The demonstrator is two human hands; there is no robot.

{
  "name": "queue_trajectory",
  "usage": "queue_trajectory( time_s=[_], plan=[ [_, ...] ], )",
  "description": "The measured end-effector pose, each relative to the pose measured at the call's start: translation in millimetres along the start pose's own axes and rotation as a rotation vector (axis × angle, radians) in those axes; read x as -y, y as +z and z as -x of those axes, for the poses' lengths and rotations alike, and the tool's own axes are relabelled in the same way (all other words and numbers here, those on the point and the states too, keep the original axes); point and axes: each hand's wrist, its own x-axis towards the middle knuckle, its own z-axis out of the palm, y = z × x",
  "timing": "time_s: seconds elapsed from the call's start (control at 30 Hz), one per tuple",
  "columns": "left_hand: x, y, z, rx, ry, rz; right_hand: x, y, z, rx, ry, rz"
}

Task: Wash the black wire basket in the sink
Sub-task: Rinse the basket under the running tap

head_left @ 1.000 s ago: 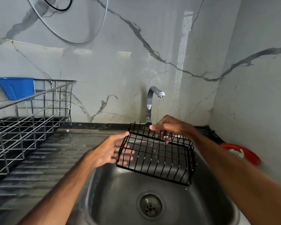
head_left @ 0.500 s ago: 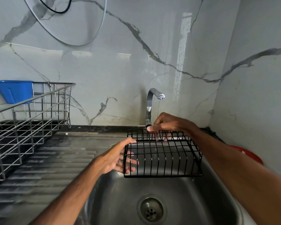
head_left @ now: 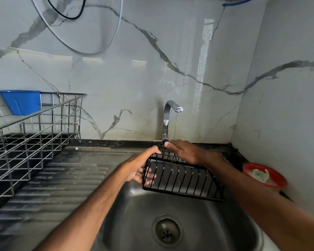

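Note:
The black wire basket (head_left: 181, 178) is held in the air over the steel sink (head_left: 198, 223), tilted with its near side facing me. My left hand (head_left: 140, 169) grips its left end, thumb on the top rim and fingers behind the bars. My right hand (head_left: 185, 152) holds the far top edge, directly under the tap (head_left: 168, 120). A thin stream of water runs from the spout onto my right hand and the basket.
A ribbed steel drainboard (head_left: 62, 187) lies left of the sink. On it stands a silver dish rack (head_left: 34, 134) with a blue cup (head_left: 21, 102) hung on its rim. A red dish (head_left: 265, 175) with a pale scrap sits in the right corner. Marble walls close off back and right.
The basket has been tipped from level so its near side slopes down to the right. My left hand has shifted its grip upward on the left end. The view has shifted slightly.

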Motion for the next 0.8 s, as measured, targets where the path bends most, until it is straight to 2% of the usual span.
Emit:
queue_trajectory(
  time_s=[0.1, 0.23, 0.3, 0.4, 0.5, 0.6, 0.7, 0.8],
  plan=[
    [-21.5, 1.2, -7.6, 0.021, -0.002, -0.051, 26.7, 10.9, 9.8, -0.055, -0.02, -0.072],
    [-38.7, -4.8, -15.7, 0.005, -0.047, -0.065, 51.1, 18.2, 31.0, -0.069, -0.181, -0.138],
    [-44.3, -8.8, -17.2, -0.001, -0.082, -0.085, 47.2, 17.8, 46.6, -0.038, -0.155, -0.174],
    [-54.7, -12.5, -16.9, -0.006, -0.102, -0.112, 21.4, 13.5, 46.9, 0.018, 0.003, -0.148],
    [-68.8, -8.4, -18.8, -0.011, -0.096, -0.155, 5.4, -0.1, 25.6, 0.046, 0.126, -0.278],
    [-81.0, 2.5, -21.8, -0.015, -0.085, -0.214, 9.2, -6.9, 5.8, 0.036, 0.101, -0.403],
    [-88.5, 12.0, -22.6, -0.021, -0.053, -0.28, 21.7, -3.8, -3.7, 0.007, 0.016, -0.397],
    [-92.9, 8.9, -32.9, 0.004, -0.052, -0.301, 44.6, -2.1, 14.9, -0.068, 0.04, -0.453]
  ],
)
